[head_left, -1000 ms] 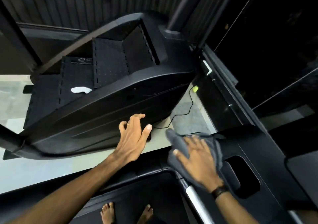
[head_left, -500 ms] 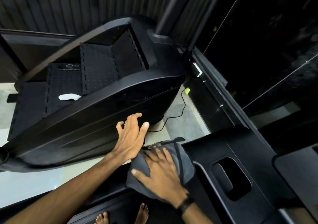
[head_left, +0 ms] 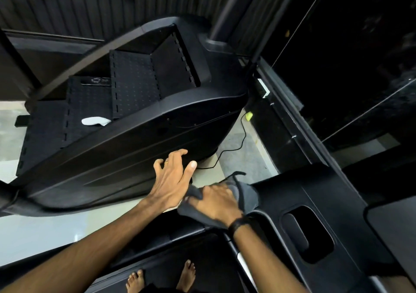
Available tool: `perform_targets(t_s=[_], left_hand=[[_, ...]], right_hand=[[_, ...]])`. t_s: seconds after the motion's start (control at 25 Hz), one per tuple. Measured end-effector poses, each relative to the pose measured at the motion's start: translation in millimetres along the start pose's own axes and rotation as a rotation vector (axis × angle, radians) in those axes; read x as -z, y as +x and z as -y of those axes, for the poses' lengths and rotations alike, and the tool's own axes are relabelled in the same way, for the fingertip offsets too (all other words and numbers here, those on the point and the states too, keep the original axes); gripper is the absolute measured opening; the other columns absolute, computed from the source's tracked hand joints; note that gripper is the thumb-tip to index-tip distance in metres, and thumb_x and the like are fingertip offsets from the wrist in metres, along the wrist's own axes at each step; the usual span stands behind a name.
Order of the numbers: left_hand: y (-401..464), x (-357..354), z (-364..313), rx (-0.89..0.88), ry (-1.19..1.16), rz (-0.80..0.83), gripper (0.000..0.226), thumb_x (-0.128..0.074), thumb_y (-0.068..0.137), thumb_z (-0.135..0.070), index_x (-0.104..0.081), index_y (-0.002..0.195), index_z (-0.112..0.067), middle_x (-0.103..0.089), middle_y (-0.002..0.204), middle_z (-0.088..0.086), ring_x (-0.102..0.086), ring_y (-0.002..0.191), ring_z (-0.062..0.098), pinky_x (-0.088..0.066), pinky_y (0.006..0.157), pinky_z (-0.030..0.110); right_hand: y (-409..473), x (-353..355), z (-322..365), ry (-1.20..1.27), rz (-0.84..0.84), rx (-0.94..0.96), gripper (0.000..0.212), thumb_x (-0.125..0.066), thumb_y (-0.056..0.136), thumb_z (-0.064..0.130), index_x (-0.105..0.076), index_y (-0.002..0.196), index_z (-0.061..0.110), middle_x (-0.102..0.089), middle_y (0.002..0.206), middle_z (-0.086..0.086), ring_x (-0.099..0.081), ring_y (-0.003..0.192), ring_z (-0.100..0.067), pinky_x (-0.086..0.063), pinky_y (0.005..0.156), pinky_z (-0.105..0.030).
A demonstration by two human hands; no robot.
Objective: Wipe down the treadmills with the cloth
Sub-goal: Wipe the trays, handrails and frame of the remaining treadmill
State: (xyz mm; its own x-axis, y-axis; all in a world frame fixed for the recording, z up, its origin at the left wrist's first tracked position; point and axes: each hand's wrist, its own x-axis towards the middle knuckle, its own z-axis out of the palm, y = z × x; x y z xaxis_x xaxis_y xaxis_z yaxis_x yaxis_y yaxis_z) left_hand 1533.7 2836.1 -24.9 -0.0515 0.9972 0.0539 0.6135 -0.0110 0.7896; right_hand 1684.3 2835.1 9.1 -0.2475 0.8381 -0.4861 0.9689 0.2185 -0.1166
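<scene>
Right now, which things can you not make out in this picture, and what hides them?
- Head view: the surface under the grey cloth is covered by the cloth and the right hand.
- The right hand's fingertips are blurred.
- The left hand hides whether its palm touches anything.
- The white object on the neighbouring machine's step is too small to identify.
- The bare feet are cut off by the bottom edge.

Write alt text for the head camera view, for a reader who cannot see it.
A person's right hand presses a grey cloth onto the black console of a treadmill, seen from above. Their left hand hovers with fingers spread just left of the cloth. Beyond stands a black stair-climbing machine with a white object on one step, and bare feet show below.
</scene>
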Motion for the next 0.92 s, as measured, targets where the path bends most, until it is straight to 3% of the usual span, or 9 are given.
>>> perform_targets(t_s=[0.12, 0.2, 0.32, 0.44, 0.48, 0.56, 0.68, 0.8, 0.92], left_hand=[[3, 1, 4, 0.011, -0.003, -0.025, 0.073, -0.013, 0.09, -0.065, -0.039, 0.139, -0.017, -0.045, 0.131, -0.007, -0.048, 0.117, 0.01, -0.006, 0.112, 0.037], [2, 3, 6, 0.024, -0.01, -0.031, 0.073, -0.013, 0.09, -0.065, -0.039, 0.14, -0.018, -0.046, 0.13, -0.008, -0.048, 0.116, 0.009, -0.006, 0.112, 0.036], [-5, 5, 8, 0.03, -0.007, -0.01, 0.073, -0.012, 0.091, -0.065, -0.037, 0.141, -0.018, -0.048, 0.123, -0.007, -0.048, 0.113, 0.009, -0.006, 0.113, 0.038], [-9, 5, 6, 0.009, -0.001, 0.016, 0.073, -0.012, 0.091, -0.065, -0.037, 0.141, -0.018, -0.047, 0.129, -0.008, -0.047, 0.115, 0.007, -0.006, 0.114, 0.039], [-9, 5, 7, 0.009, -0.002, 0.012, 0.072, -0.012, 0.091, -0.065, -0.037, 0.141, -0.019, -0.047, 0.133, -0.007, -0.045, 0.118, 0.006, -0.005, 0.114, 0.039], [-5, 8, 10, 0.026, -0.014, -0.003, 0.072, -0.012, 0.09, -0.065, -0.037, 0.14, -0.019, -0.046, 0.139, -0.004, -0.044, 0.124, 0.007, -0.005, 0.114, 0.038], [-5, 15, 19, 0.062, -0.012, -0.028, 0.074, -0.011, 0.089, -0.065, -0.038, 0.139, -0.018, -0.046, 0.141, -0.004, -0.045, 0.125, 0.01, -0.006, 0.113, 0.038], [-8, 19, 28, 0.085, -0.006, -0.014, 0.073, -0.011, 0.09, -0.066, -0.038, 0.138, -0.019, -0.048, 0.135, -0.006, -0.047, 0.122, 0.009, -0.006, 0.113, 0.038], [-13, 16, 27, 0.079, 0.018, 0.088, 0.069, -0.009, 0.09, -0.068, -0.039, 0.133, -0.022, -0.058, 0.114, -0.008, -0.051, 0.115, 0.007, -0.01, 0.11, 0.039]], right_hand=[[-66, -26, 2, -0.029, -0.292, 0.182, 0.057, -0.038, 0.095, 0.064, -0.065, 0.125, 0.023, -0.067, 0.129, 0.0, -0.053, 0.13, -0.023, -0.02, 0.113, -0.037], [-51, -19, -28, -0.113, -0.354, 0.092, 0.057, -0.035, 0.093, 0.065, -0.066, 0.121, 0.025, -0.068, 0.125, -0.001, -0.055, 0.126, -0.024, -0.024, 0.111, -0.04], [7, 14, -36, -0.07, 0.02, -0.186, 0.059, -0.037, 0.09, 0.066, -0.068, 0.11, 0.02, -0.069, 0.119, -0.007, -0.058, 0.118, -0.029, -0.033, 0.098, -0.044], [46, 19, -2, -0.051, 0.267, -0.164, 0.056, -0.041, 0.094, 0.061, -0.064, 0.122, 0.018, -0.064, 0.131, -0.009, -0.057, 0.121, -0.029, -0.034, 0.089, -0.04], [41, 13, 11, -0.057, 0.253, -0.097, 0.055, -0.04, 0.096, 0.06, -0.064, 0.12, 0.016, -0.065, 0.129, -0.01, -0.057, 0.121, -0.029, -0.035, 0.089, -0.039], [2, -4, 22, -0.022, 0.05, 0.048, 0.054, -0.039, 0.097, 0.059, -0.067, 0.112, 0.015, -0.068, 0.122, -0.011, -0.058, 0.119, -0.03, -0.036, 0.092, -0.039], [-51, -16, -15, 0.012, -0.182, 0.201, 0.062, -0.029, 0.094, 0.066, -0.06, 0.13, 0.026, -0.06, 0.137, 0.003, -0.048, 0.133, -0.02, -0.027, 0.116, -0.04], [-20, 11, -91, -0.143, -0.209, -0.107, 0.07, -0.022, 0.085, 0.069, -0.066, 0.118, 0.025, -0.066, 0.127, -0.001, -0.054, 0.124, -0.024, -0.031, 0.112, -0.046], [27, 41, -101, -0.129, 0.08, -0.413, 0.07, -0.031, 0.084, 0.071, -0.069, 0.115, 0.021, -0.067, 0.127, -0.009, -0.057, 0.12, -0.029, -0.032, 0.108, -0.048]])
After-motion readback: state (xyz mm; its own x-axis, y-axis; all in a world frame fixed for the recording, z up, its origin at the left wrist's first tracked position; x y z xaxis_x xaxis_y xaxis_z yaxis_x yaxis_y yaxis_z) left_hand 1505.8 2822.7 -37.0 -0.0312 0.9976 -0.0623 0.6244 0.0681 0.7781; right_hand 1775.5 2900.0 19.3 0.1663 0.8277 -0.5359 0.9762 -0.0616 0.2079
